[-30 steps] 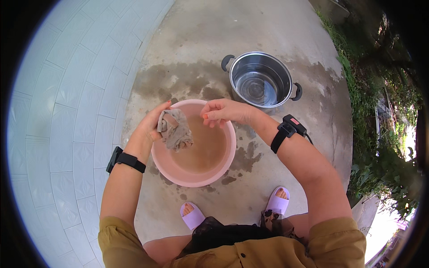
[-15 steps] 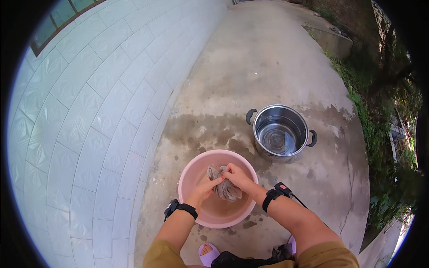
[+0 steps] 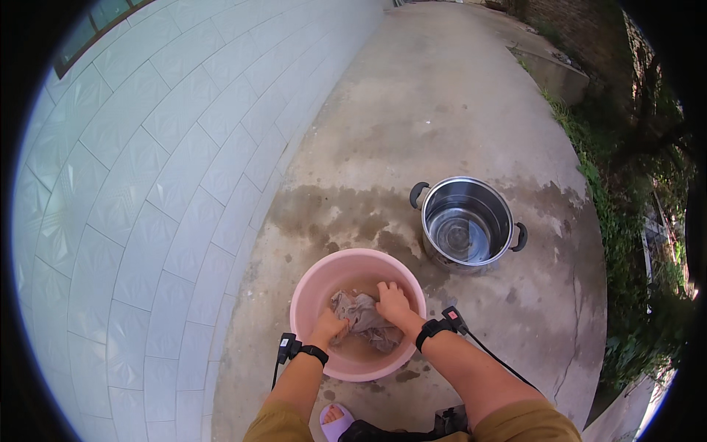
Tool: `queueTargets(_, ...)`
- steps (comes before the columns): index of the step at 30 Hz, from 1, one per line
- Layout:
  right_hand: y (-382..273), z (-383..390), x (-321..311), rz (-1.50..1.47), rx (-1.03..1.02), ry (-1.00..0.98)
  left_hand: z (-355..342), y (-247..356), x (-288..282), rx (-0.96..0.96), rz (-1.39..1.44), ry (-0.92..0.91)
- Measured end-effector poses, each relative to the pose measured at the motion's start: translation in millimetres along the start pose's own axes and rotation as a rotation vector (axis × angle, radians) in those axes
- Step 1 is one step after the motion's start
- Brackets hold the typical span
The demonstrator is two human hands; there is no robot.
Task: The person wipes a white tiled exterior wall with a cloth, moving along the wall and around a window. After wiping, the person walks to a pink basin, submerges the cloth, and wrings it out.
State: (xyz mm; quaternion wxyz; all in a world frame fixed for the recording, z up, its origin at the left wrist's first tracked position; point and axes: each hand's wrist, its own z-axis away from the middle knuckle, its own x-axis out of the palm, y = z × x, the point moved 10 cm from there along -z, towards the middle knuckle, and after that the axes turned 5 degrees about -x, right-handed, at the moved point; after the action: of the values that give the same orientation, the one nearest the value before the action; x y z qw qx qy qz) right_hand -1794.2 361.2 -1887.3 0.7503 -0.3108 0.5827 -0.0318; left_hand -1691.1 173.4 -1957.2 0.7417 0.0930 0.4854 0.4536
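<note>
A wet grey-brown cloth (image 3: 359, 312) lies spread and crumpled in cloudy brownish water in a pink basin (image 3: 300, 295). My left hand (image 3: 328, 327) is at the cloth's near left edge, its fingers and thumb closed on the fabric. On the other side, my right hand (image 3: 393, 302) is low in the basin at the cloth's far right edge. Its fingers are slightly bent and apart, and they seem to hold nothing. Part of each hand's underside is hidden.
A steel pot (image 3: 467, 221) with two black handles and clear water in it stands on the concrete to the right beyond the basin. A white tiled wall (image 3: 147, 221) runs along the left. Plants (image 3: 626, 295) line the right edge. A purple slipper (image 3: 336, 423) is below the basin.
My hands have moved apart and lower into the basin. The cloth, bunched between both hands before, is now spread in the water, and my right hand has come off it.
</note>
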Motion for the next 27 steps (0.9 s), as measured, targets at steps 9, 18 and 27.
queueTargets(9, -11.6, 14.5, 33.2, 0.179, -0.149, -0.079, 14.9, -15.9, 28.4, -0.035, 0.016, -0.085)
queueTargets(18, 2.9, 14.3, 53.3, -0.974, 0.209, -0.643, 15.1, 33.3, -48.1, -0.016, 1.448, -0.203)
queueTargets(27, -59.8, 0.0, 4.0, -0.743, -0.418, -0.504, 77.9, 120.9, -69.5, 0.123, 1.033, -0.600)
